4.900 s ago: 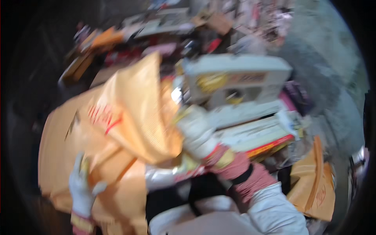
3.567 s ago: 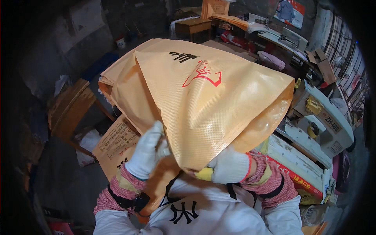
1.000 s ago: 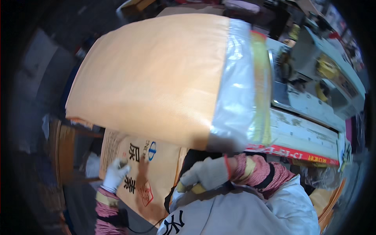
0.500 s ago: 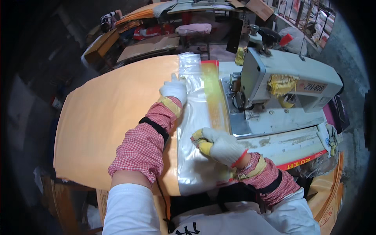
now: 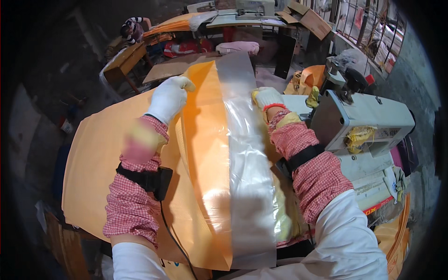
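A large orange woven sack (image 5: 102, 144) lies across the bench. One orange layer rises in a fold (image 5: 205, 126) near its right end, and a clear plastic liner (image 5: 252, 186) sticks out beyond it. My left hand (image 5: 169, 99), in a white glove, has its fingers curled on the fold's far upper edge. At the liner's far right edge, my right hand (image 5: 269, 97), gloved in white with yellow fingertips, is closed on the plastic; its fingertips are partly hidden. Both forearms wear red checked sleeves.
A white sewing machine (image 5: 364, 116) stands to the right on a pale table. Cloth gloves (image 5: 395, 182) lie at that table's right end. Farther back are a wooden bench (image 5: 123, 63), a cardboard box (image 5: 313, 22) and another person (image 5: 135, 30).
My left hand has moved left off the liner to the orange fold. My right hand has gone farther away, to the liner's far edge. An orange layer now stands raised, with the liner shifted right.
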The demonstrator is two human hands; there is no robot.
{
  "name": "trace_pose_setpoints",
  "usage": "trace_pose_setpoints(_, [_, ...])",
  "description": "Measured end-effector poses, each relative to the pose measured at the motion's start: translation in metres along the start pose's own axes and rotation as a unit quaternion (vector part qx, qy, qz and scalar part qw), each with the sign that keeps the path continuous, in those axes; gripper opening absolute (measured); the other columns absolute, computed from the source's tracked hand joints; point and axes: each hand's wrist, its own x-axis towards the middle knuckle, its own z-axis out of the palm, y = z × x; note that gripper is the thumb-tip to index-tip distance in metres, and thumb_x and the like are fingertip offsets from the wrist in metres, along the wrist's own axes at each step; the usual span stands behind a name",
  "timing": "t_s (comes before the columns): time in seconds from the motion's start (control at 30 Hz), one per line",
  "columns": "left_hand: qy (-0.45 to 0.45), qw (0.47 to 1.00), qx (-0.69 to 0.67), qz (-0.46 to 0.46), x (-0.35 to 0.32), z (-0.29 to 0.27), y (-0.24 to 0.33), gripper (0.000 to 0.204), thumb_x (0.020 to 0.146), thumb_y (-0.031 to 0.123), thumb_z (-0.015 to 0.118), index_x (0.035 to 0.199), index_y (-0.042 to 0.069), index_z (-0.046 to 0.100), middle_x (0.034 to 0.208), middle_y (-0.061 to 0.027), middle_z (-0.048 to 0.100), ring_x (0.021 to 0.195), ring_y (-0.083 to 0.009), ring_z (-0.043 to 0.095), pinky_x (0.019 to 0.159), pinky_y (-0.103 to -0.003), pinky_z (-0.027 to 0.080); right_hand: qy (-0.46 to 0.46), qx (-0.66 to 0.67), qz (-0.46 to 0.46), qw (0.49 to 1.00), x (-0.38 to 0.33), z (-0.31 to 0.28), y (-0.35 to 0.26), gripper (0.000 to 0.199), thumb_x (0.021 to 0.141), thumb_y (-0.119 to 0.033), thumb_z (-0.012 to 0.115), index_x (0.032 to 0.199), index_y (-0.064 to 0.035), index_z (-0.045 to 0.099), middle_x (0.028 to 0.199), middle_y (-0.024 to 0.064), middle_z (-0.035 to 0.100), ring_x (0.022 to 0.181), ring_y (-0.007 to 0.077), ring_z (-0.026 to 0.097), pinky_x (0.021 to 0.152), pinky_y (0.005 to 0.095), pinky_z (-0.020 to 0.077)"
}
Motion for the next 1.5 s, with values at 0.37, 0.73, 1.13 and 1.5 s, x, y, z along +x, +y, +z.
trace_pose_setpoints(0.37, [-0.011,0.904,-0.41,-0.12,-0.017,0.003,0.004,0.03,0.081,0.028,0.062,0.093,0.0,0.062,0.082,-0.0018,0.06,0.075,-0.0086,0.053,0.069,-0.023,0.042,-0.088,0.143,-0.109,0.98,-0.053,-0.006,-0.1,0.054,0.064,-0.048,0.067,0.095,-0.0035,0.062,0.086,0.0174,0.064,0.083,0.0311,0.061,0.072,0.0366,0.0472])
trace_pose_setpoints(0.73, [0.03,0.899,-0.428,-0.091,-0.022,-0.002,-0.005,0.033,0.084,0.028,0.06,0.099,-0.001,0.061,0.089,-0.0021,0.061,0.08,-0.0078,0.053,0.073,-0.022,0.042,-0.162,0.246,-0.145,0.944,-0.041,0.011,-0.065,0.032,0.072,-0.032,0.066,0.093,-0.0082,0.065,0.09,0.0136,0.064,0.081,0.0263,0.061,0.07,0.0346,0.0471])
trace_pose_setpoints(1.13, [0.203,0.805,-0.545,-0.117,-0.035,-0.037,-0.018,0.02,0.08,0.02,0.066,0.087,0.001,0.063,0.075,0.0001,0.061,0.065,-0.0055,0.052,0.06,-0.019,0.042,-0.077,0.119,-0.029,0.989,0.006,-0.006,-0.018,0.029,0.073,-0.029,0.065,0.086,-0.004,0.063,0.073,0.014,0.064,0.066,0.027,0.062,0.062,0.0375,0.048])
trace_pose_setpoints(1.5, [-0.029,0.648,-0.755,0.093,-0.027,-0.066,-0.03,0.018,0.087,0.016,0.048,0.09,0.002,0.059,0.085,-0.0048,0.06,0.077,-0.0137,0.057,0.073,-0.026,0.047,-0.12,0.035,-0.317,0.94,-0.073,0.07,-0.043,0.024,0.075,-0.012,0.052,0.097,-0.005,0.058,0.086,0.0177,0.061,0.081,0.0327,0.059,0.073,0.0359,0.0481])
